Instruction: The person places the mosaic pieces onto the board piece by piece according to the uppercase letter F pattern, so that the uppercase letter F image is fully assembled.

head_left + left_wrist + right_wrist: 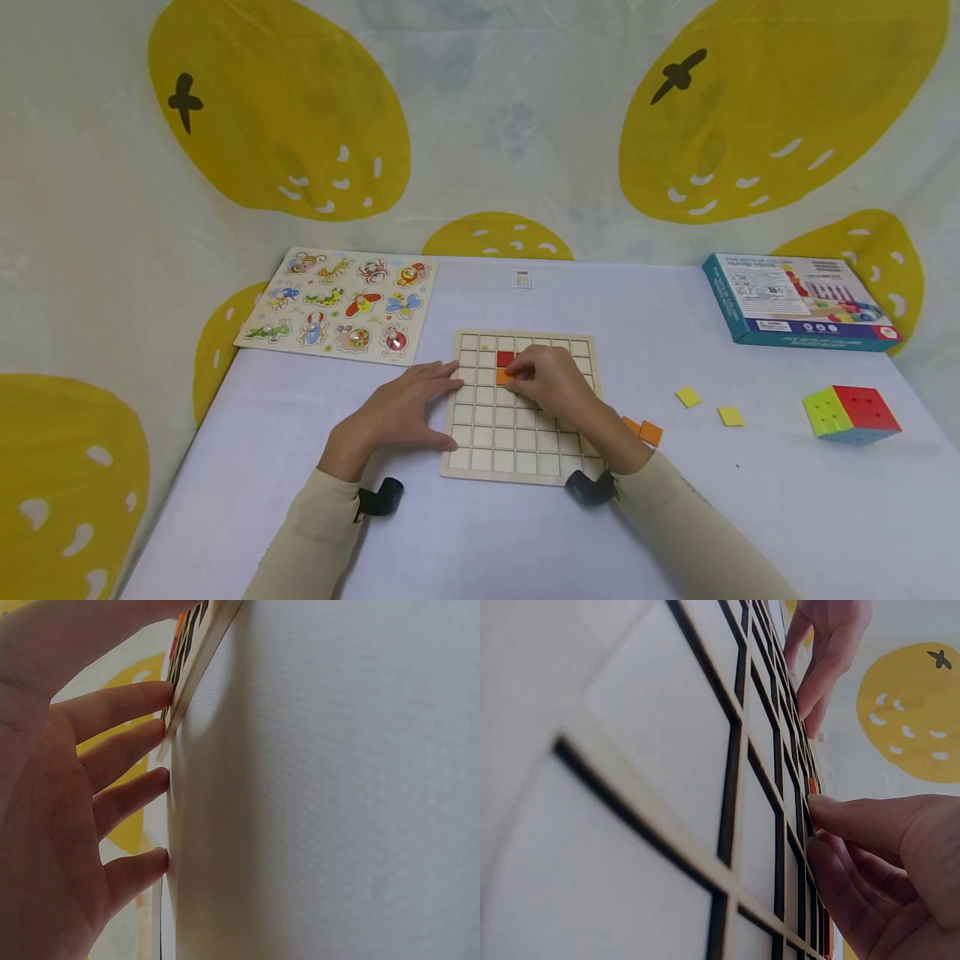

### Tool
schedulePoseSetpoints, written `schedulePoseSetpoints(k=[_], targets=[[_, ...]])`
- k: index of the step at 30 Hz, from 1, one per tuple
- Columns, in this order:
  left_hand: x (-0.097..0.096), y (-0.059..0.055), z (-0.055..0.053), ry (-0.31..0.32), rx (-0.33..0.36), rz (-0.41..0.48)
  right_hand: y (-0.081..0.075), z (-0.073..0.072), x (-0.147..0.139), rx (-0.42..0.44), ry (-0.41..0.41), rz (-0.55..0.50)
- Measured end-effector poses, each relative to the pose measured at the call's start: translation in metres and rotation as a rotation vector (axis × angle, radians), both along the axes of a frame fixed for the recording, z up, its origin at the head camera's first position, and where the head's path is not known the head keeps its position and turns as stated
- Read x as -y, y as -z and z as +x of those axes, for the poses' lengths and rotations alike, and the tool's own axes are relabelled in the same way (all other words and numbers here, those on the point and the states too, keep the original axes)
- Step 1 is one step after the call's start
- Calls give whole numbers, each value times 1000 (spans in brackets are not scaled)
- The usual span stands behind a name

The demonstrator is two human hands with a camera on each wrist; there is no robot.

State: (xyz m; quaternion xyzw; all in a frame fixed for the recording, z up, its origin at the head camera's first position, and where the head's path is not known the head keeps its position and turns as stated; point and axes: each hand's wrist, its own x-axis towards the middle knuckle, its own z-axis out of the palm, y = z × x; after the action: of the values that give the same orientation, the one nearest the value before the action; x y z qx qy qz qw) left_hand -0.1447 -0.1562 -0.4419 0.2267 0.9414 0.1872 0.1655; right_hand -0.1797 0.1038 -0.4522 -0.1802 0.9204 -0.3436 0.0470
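Observation:
A wooden grid board (482, 437) lies flat in front of me, with square cells marked off by thin strips. My left hand (401, 408) has its fingers spread along the board's left edge, the thumb near the lower left and the fingertips higher up. Over the upper middle cells, my right hand (555, 379) pinches an orange square tile (502, 377) between thumb and fingers. Directly above that tile, a red square tile (505, 358) sits in a cell. The right hand and forearm hide part of the board's right side. In the left wrist view, the left fingers (120, 750) are apart and hold nothing.
Two orange tiles (651, 432) lie beside the right forearm, and two yellow tiles (687, 397) farther right. A puzzle cube (851, 414) stands at the right, below a teal-edged box (802, 304). An insect peg puzzle (341, 317) lies back left; a small printed card (522, 278) lies behind the board.

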Motion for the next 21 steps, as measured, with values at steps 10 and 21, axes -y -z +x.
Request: schedulePoseSetpoints(k=[10, 21], targets=[[0, 0, 0, 4, 2, 12, -3, 0, 1, 30, 10, 21], [0, 0, 1, -1, -1, 25, -2, -3, 0, 27, 1, 9]])
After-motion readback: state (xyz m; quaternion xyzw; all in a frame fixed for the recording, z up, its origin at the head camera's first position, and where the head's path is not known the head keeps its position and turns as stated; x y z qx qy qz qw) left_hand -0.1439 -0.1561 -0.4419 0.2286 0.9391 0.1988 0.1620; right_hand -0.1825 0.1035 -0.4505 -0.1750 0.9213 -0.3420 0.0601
